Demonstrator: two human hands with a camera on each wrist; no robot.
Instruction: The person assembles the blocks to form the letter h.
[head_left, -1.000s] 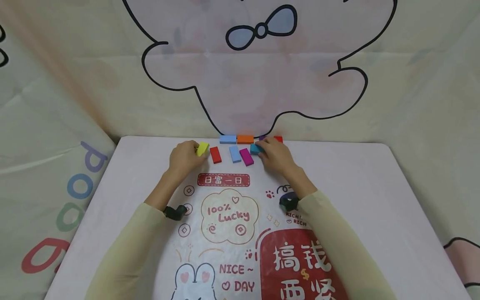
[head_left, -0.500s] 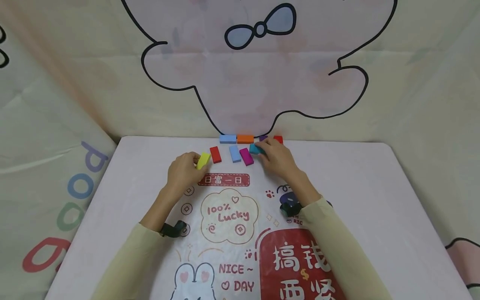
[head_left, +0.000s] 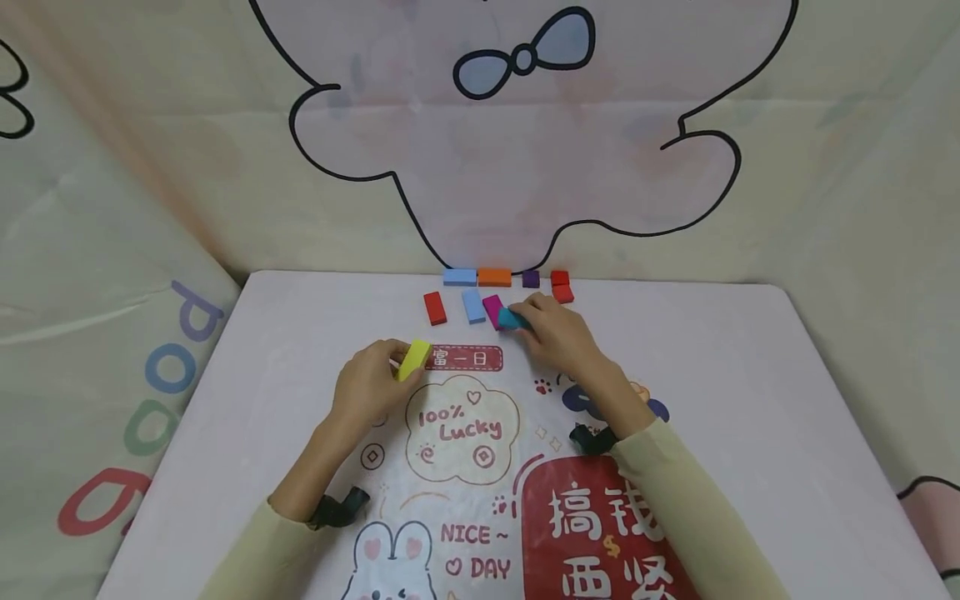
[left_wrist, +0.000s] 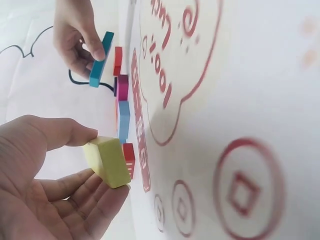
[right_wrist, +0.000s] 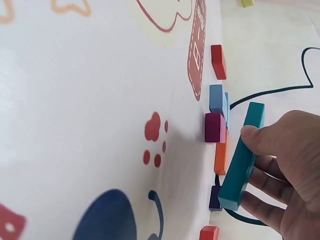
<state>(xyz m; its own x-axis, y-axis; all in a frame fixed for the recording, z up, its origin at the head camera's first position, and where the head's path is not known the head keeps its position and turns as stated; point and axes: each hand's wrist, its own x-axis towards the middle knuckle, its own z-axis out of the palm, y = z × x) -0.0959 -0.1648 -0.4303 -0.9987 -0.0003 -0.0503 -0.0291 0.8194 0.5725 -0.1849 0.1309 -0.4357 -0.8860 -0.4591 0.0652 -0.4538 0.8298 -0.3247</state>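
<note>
My left hand (head_left: pixel 369 382) pinches a yellow block (head_left: pixel 415 360) between thumb and fingers, near the red printed banner. Seen from the left wrist, the yellow block (left_wrist: pixel 110 162) is tilted. A teal block (head_left: pixel 513 318) is gripped by my right hand (head_left: pixel 558 335), close to the magenta block (head_left: pixel 492 309) and overlapping it in the head view. The right wrist view shows the thumb on one face of the teal block (right_wrist: pixel 242 160) and fingers behind it, with the block held above the tabletop.
Along the table's far edge lie a light blue block (head_left: pixel 460 277), an orange block (head_left: pixel 494 277), a purple block (head_left: pixel 531 279) and two red blocks (head_left: pixel 562 292). Nearer are another red block (head_left: pixel 435 308) and another light blue block (head_left: pixel 473 307). A patterned cloth wall (head_left: pixel 525 183) rises behind.
My left hand has drawn the yellow block back from the row, toward me and slightly right. My right hand has come a little nearer with the teal block, uncovering the purple and red blocks.
</note>
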